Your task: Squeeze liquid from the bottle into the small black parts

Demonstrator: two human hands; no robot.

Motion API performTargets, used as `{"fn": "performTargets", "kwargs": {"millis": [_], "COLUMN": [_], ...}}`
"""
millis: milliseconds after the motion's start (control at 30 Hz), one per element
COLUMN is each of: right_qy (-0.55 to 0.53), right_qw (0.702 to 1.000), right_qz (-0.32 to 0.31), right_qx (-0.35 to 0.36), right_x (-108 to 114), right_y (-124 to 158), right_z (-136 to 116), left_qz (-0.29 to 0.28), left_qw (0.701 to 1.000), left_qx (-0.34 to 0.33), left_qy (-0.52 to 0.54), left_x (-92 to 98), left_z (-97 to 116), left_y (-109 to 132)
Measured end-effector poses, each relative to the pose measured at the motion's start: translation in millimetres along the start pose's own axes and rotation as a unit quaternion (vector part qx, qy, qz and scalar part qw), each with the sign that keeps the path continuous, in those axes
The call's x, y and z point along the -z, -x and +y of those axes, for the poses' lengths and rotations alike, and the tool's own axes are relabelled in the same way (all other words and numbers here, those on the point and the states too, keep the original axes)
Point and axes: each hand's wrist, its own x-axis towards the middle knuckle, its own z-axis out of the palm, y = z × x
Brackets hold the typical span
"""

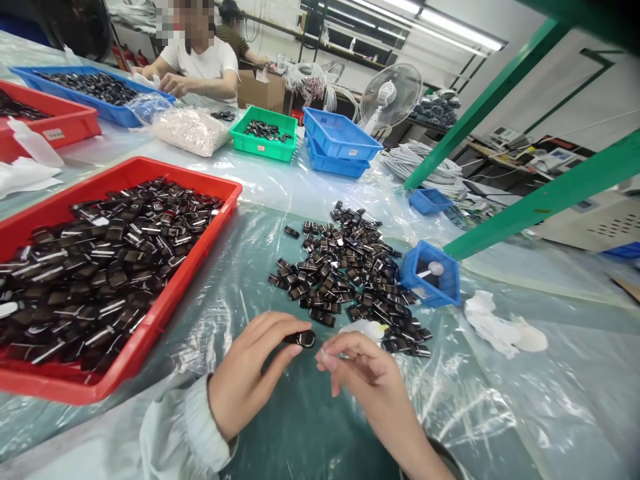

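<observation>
Between the thumb and fingers of my left hand (260,363) is a small glossy black plastic piece (303,339), its end pointing right. My right hand (367,373) is just right of it, thumb and fingertips pinched together; a tiny pale bit seems to be between them, too small to name. The two hands are apart. Beyond them lies a loose pile of similar black pieces (350,267) on the plastic-covered table. A white crumpled wipe (367,329) rests at the pile's near edge, close behind my right hand.
A large red tray (200,267) full of black pieces stands on the left. A small blue bin (435,293) touches the pile's right side, near a crumpled tissue (500,330). Farther back are a green tray (265,148), stacked blue trays (340,153), green posts (540,193) and a seated person (205,67).
</observation>
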Motion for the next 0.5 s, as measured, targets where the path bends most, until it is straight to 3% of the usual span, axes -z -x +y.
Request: {"fn": "performTargets", "kwargs": {"millis": [200, 333, 500], "right_qy": [-0.129, -0.179, -0.238], "right_qw": [0.987, 0.976, 0.956], "right_qz": [-0.018, -0.028, -0.09], "right_qx": [-0.098, -0.123, -0.144], "right_x": [-5.0, -6.6, -3.3], "right_y": [0.3, -0.1, -2.2], "right_z": [-5.7, -7.7, -3.0], "left_qz": [-0.008, -0.014, -0.032], "left_qw": [0.999, 0.996, 0.993], "left_qx": [-0.037, -0.085, -0.111], "left_qy": [-0.01, -0.021, -0.01], "left_x": [-0.8, 1.5, 3.4], "left_z": [2.6, 1.7, -2.2], "left_y": [2.4, 0.9, -1.3]}}
